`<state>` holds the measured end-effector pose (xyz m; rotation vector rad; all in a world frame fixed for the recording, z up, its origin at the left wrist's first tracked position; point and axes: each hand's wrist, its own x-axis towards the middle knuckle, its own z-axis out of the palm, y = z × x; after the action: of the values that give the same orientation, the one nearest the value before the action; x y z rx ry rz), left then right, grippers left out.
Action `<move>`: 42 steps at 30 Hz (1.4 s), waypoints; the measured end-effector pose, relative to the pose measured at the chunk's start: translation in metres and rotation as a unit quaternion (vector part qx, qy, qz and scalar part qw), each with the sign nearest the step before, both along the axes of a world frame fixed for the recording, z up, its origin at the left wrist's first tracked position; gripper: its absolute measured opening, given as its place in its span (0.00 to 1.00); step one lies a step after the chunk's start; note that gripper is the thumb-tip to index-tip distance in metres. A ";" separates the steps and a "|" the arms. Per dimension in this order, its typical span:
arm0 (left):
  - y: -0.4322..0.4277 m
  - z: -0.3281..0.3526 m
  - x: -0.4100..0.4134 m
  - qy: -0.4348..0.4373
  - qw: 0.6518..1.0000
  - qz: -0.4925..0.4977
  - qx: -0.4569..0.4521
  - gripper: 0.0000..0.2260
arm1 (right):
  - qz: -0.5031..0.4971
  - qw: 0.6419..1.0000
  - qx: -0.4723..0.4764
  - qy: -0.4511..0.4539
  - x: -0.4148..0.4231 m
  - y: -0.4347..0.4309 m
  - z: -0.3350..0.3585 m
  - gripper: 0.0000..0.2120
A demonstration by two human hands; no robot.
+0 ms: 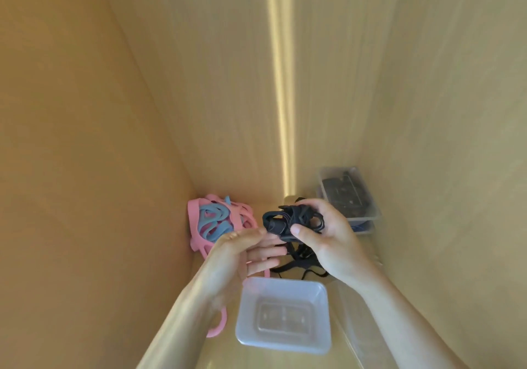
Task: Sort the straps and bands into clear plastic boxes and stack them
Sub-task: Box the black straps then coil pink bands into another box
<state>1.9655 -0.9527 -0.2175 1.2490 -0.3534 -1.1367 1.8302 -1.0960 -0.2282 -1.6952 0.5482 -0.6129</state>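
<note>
Right hand (322, 234): raised above the wooden shelf floor (288, 363), forearm entering from the lower right. Fingers curl over the top of a bundle of black straps (288, 220) and the thumb presses in from the near side, so the bundle is clamped in the grip. Loose ends of the straps hang down below the hand.

Left hand (245, 251): forearm entering from the lower left, palm turned toward the right hand. Fingers extended and relaxed, lying just beneath the bundle; whether the fingertips touch the straps cannot be told through the motion blur.

Empty clear plastic box (283, 314): open-topped, standing on the shelf floor below both hands, nearest the camera.

Pile of pink and blue bands (216, 221): heaped in the rear left corner, against the left wall (85, 154). One pink band (218, 327) lies apart, beside the empty box and partly hidden by the left forearm.

Stacked clear boxes (349, 197): at the rear right, against the right wall, the upper one holding dark contents.
</note>
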 end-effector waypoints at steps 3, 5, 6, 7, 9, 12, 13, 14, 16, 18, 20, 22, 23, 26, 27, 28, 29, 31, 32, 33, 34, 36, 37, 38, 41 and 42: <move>0.014 -0.022 -0.004 -0.082 0.996 0.014 0.028 0.08 | 0.004 0.999 0.026 0.030 -0.003 0.009 -0.021 0.15; 0.023 -0.038 -0.005 -0.156 0.985 0.045 0.058 0.08 | 0.011 0.998 0.030 0.057 -0.007 0.015 -0.035 0.16; 0.028 -0.045 -0.005 -0.187 0.977 0.071 0.075 0.09 | 0.013 0.997 0.029 0.073 -0.010 0.017 -0.041 0.16; 0.033 -0.053 -0.006 -0.215 0.968 0.097 0.091 0.11 | 0.014 0.996 0.030 0.087 -0.013 0.019 -0.048 0.16; 0.044 -0.067 -0.009 -0.259 0.951 0.121 0.118 0.16 | 0.023 0.992 0.028 0.120 -0.019 0.025 -0.060 0.15; 0.061 -0.087 -0.017 -0.296 0.943 0.067 0.138 0.24 | 0.033 0.980 0.021 0.195 -0.020 0.039 -0.074 0.13; 0.065 -0.094 -0.019 -0.323 0.935 0.038 0.139 0.26 | 0.028 0.975 0.029 0.217 -0.018 0.044 -0.078 0.13; 0.069 -0.100 -0.021 -0.360 0.924 0.010 0.131 0.28 | 0.018 0.972 0.032 0.234 -0.016 0.049 -0.082 0.12; 0.074 -0.113 -0.023 -0.411 0.905 -0.039 0.100 0.31 | -0.017 0.963 0.006 0.269 -0.010 0.060 -0.089 0.12; 0.078 -0.126 -0.025 -0.423 0.898 -0.078 0.093 0.33 | -0.069 0.952 -0.012 0.296 -0.004 0.071 -0.095 0.11; 0.081 -0.134 -0.024 -0.434 0.891 -0.081 0.112 0.34 | -0.103 0.949 0.038 0.295 -0.001 0.080 -0.103 0.10; 0.081 -0.138 -0.022 -0.460 0.876 -0.076 0.125 0.36 | -0.114 0.944 0.103 0.292 0.002 0.086 -0.109 0.06; 0.080 -0.139 -0.022 -0.473 0.868 -0.080 0.124 0.37 | -0.117 0.940 0.134 0.291 0.004 0.087 -0.111 0.04; 0.078 -0.142 -0.026 -0.496 0.857 -0.080 0.116 0.37 | -0.139 0.923 0.203 0.296 0.012 0.091 -0.115 0.03; 0.078 -0.143 -0.028 -0.504 0.853 -0.075 0.113 0.36 | -0.143 0.919 0.208 0.303 0.015 0.091 -0.115 0.04; 0.079 -0.145 -0.030 -0.517 0.845 -0.072 0.111 0.34 | -0.144 0.916 0.206 0.312 0.017 0.093 -0.115 0.04; 0.080 -0.148 -0.034 -0.533 0.836 -0.071 0.110 0.33 | -0.137 0.915 0.194 0.326 0.019 0.094 -0.115 0.05; 0.081 -0.153 -0.041 -0.548 0.825 -0.072 0.120 0.30 | -0.104 0.909 0.116 0.388 0.019 0.096 -0.113 0.11; 0.082 -0.154 -0.044 -0.542 0.827 -0.071 0.127 0.30 | -0.086 0.896 0.046 0.432 0.019 0.097 -0.113 0.14; 0.083 -0.156 -0.045 -0.536 0.831 -0.069 0.130 0.31 | -0.076 0.875 -0.039 0.476 0.019 0.097 -0.114 0.17; 0.083 -0.158 -0.046 -0.535 0.832 -0.070 0.130 0.33 | -0.070 0.852 -0.109 0.507 0.019 0.096 -0.114 0.20; 0.085 -0.160 -0.046 -0.552 0.819 -0.086 0.128 0.37 | -0.054 0.845 -0.126 0.516 0.018 0.092 -0.114 0.21; 0.086 -0.161 -0.044 -0.561 0.813 -0.093 0.124 0.39 | -0.043 0.858 -0.083 0.505 0.018 0.091 -0.112 0.20; 0.087 -0.161 -0.043 -0.566 0.809 -0.098 0.120 0.40 | -0.039 0.868 -0.032 0.493 0.018 0.089 -0.110 0.18; 0.088 -0.160 -0.041 -0.571 0.805 -0.112 0.115 0.38 | -0.054 0.882 0.105 0.457 0.021 0.085 -0.104 0.12; 0.088 -0.160 -0.040 -0.576 0.801 -0.119 0.116 0.37 | -0.060 0.882 0.138 0.447 0.022 0.084 -0.103 0.10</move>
<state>1.9256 -0.8643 -0.3771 2.0761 -1.3395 -0.4750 1.8522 -1.0115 -0.3308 -1.6068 1.3321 0.2195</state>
